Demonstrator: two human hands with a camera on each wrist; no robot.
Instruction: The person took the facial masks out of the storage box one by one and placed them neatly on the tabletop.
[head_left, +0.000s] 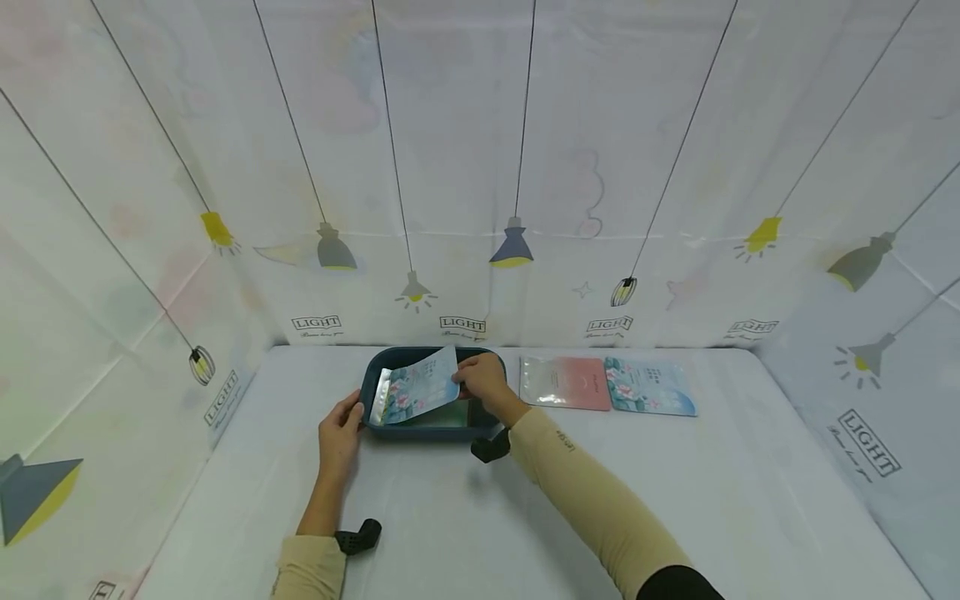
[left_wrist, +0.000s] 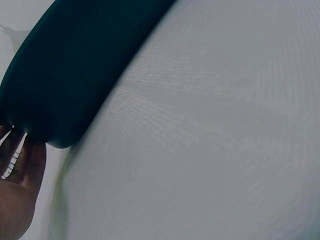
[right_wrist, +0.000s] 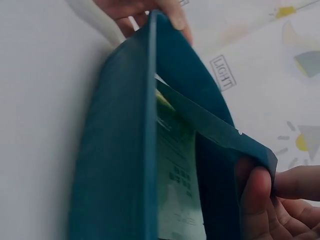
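My right hand (head_left: 483, 382) pinches the right end of a flat blue floral sachet (head_left: 422, 385), tilted over a dark teal plastic bin (head_left: 435, 434). The right wrist view shows the thumb and fingers of the right hand (right_wrist: 277, 205) on the sachet's edge. Inside the bin lies a green printed sachet (right_wrist: 177, 185), partly hidden. My left hand (head_left: 339, 437) grips the bin's left end; the right wrist view has its thumb over the rim and fingers outside. The left wrist view shows the left hand (left_wrist: 22, 185) against the bin's outer wall (left_wrist: 75, 75).
To the right of the bin, a pink and silver sachet (head_left: 566, 383) and another blue floral sachet (head_left: 650, 387) lie side by side on the white table (head_left: 750, 500). A curtain (head_left: 465, 167) printed with lamps rises behind the table's back edge.
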